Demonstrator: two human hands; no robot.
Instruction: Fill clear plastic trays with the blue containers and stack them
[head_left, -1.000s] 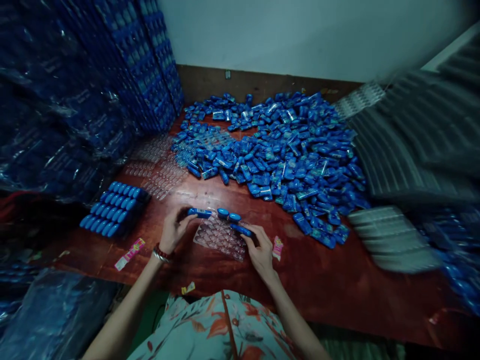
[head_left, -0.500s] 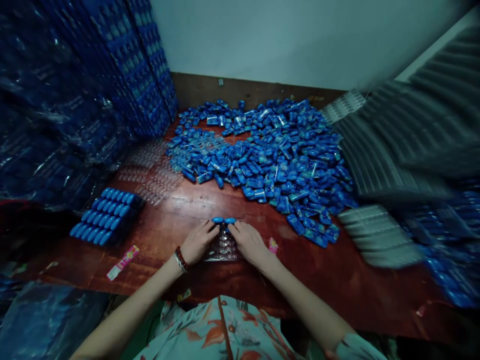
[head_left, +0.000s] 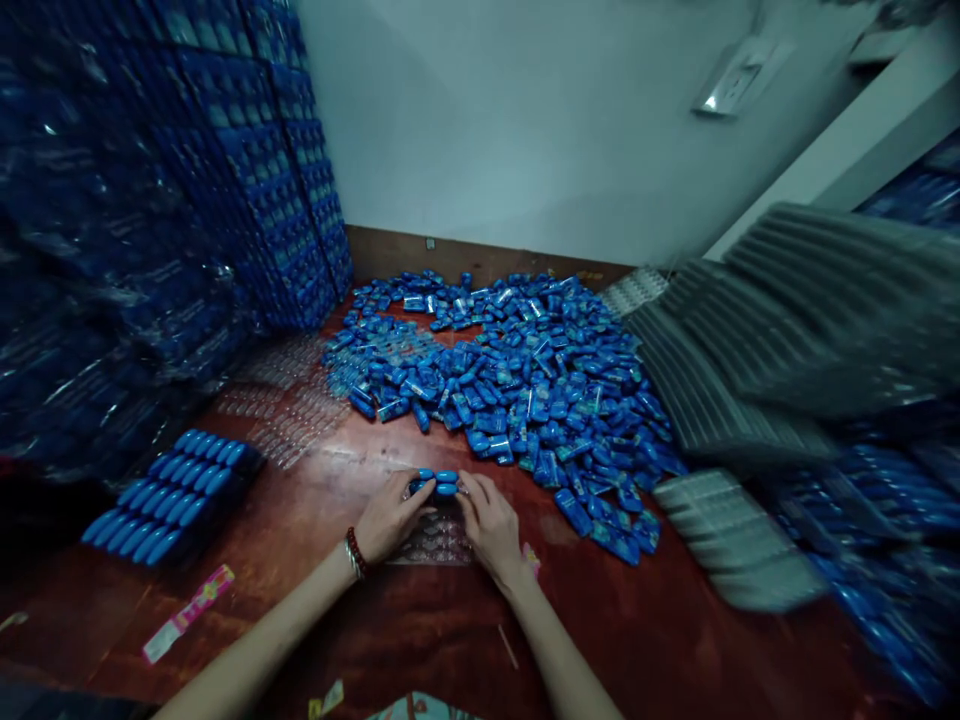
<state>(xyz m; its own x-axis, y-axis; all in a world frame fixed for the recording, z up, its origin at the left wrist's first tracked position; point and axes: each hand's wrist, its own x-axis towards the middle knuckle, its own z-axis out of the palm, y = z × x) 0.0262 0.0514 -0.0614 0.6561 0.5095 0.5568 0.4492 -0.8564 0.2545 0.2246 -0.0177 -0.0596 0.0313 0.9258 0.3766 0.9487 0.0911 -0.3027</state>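
Observation:
Small blue oval packs (head_left: 445, 477) stand in a short double row at the far end of a clear plastic tray (head_left: 431, 541) with moulded hollows. My left hand (head_left: 390, 512), a beaded bracelet at its wrist, has its fingers closed on the left end of these packs. On the right end, my right hand (head_left: 489, 522) presses its fingers and thumb against them. The near part of the tray shows bare hollows between my wrists. Fingers partly hide the packs.
Loose blue packs (head_left: 555, 400) are heaped beyond my hands. Filled rows (head_left: 169, 495) stand at left, near empty clear trays (head_left: 289, 400) and a pink strip (head_left: 189, 613). Wrapped blue stacks (head_left: 270, 190) rise at left; grey trays (head_left: 810, 310) pile at right.
The view has tilted up, showing more wall and a socket. More blue packs now show between my hands, in two rows rather than one, and my fingers have closed in around them.

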